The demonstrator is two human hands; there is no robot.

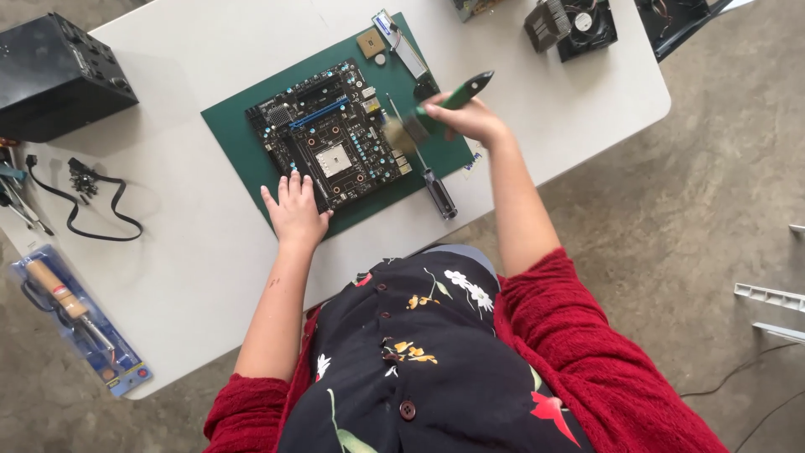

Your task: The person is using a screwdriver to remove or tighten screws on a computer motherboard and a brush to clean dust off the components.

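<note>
A white surface (210, 252) stood on a grey concrete floor. On a green mat (243, 143) lay a black circuit board (331, 134). The left hand (295, 210) rested flat at the board's 7 o'clock corner, fingers spread wide. The right hand (470, 119), at 3 o'clock, had fingers closed around a green-handled brush (436, 109). At the surface's 8 o'clock edge lay a blue blister pack (80, 323) holding a wooden-handled soldering iron (59, 294).
</note>
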